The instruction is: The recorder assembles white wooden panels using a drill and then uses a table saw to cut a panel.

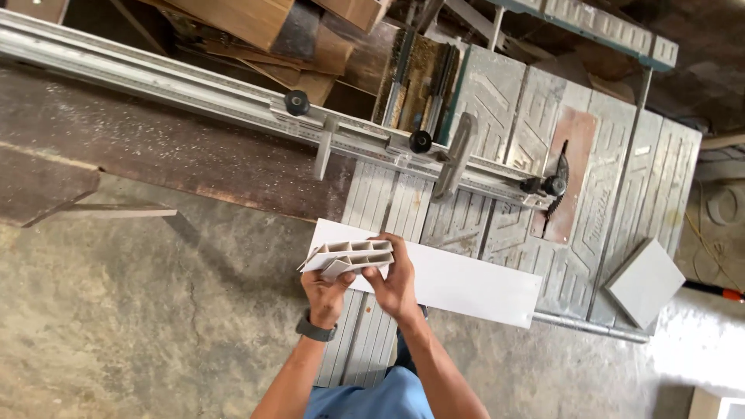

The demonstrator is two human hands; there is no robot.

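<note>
Head view: over a table saw [497, 233], the left hand [324, 291] and right hand [396, 283] clamp their fingers on a hollow white plastic panel offcut [349, 256], seemingly light, stiff, smooth-faced, best gripped by its edges.

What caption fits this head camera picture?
Both hands, left and right, hold a hollow white panel offcut over a table saw.

Rough concrete floor [116, 326] seen below, stained and dusty. Grey ribbed table saw [543, 256] set in middle, long aluminium fence rail [155, 81] laid across. Wood offcuts [272, 31] stacked behind. Daylight cast from right.
</note>
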